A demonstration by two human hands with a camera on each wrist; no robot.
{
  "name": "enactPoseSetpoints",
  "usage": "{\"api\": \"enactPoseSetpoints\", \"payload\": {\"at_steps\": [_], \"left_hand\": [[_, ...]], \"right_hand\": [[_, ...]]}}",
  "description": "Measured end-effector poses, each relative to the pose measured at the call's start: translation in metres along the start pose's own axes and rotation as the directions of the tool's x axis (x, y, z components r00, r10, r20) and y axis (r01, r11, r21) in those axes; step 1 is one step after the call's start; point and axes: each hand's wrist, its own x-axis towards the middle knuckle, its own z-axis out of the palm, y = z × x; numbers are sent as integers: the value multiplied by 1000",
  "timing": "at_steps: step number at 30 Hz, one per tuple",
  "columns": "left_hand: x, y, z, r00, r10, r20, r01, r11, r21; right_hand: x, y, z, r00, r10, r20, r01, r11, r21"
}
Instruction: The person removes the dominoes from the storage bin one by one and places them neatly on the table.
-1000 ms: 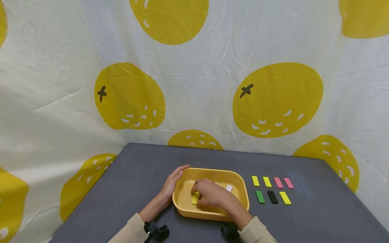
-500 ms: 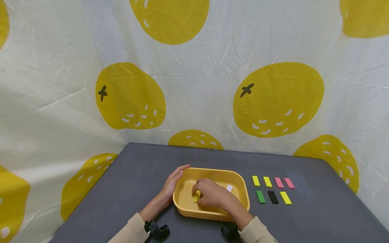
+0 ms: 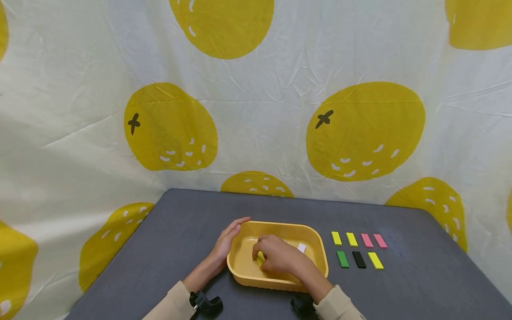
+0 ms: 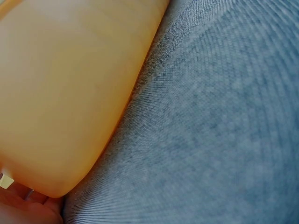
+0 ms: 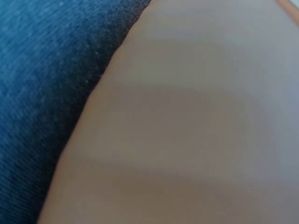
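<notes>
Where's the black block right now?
In the head view, the black block lies on the table, right of the tray, in the nearer row between the green block and a yellow one.

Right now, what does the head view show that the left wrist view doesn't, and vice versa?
Head only: the right hand with a yellow tile in its grip, inside the tray; a white piece also in there; green tile, black tile, two pink tiles and three more yellow ones beside it; the fruit-print backdrop.

Left wrist only: the fine weave of the table, close up.

Both: tray, table and left hand, which the wrist view only partly catches.
</notes>
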Motion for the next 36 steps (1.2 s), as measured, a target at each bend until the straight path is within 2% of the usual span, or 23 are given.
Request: {"api": "enactPoseSetpoints", "payload": {"at_steps": [6,25,36], "left_hand": [[-1,1,0,1000,1,0,-1,1000,4],[-1,1,-1,1000,-1,5,1,1000,-12],[-1,2,-1,1000,-8,3,8,1000,1]], "right_hand": [[-1,-1,-2,1000,3,11,-3,1000,12],[-3,-1,-9,999,-17,-29,16,999,-38],[-8,-5,-22,999,-8,-38,9,1000,9]]}}
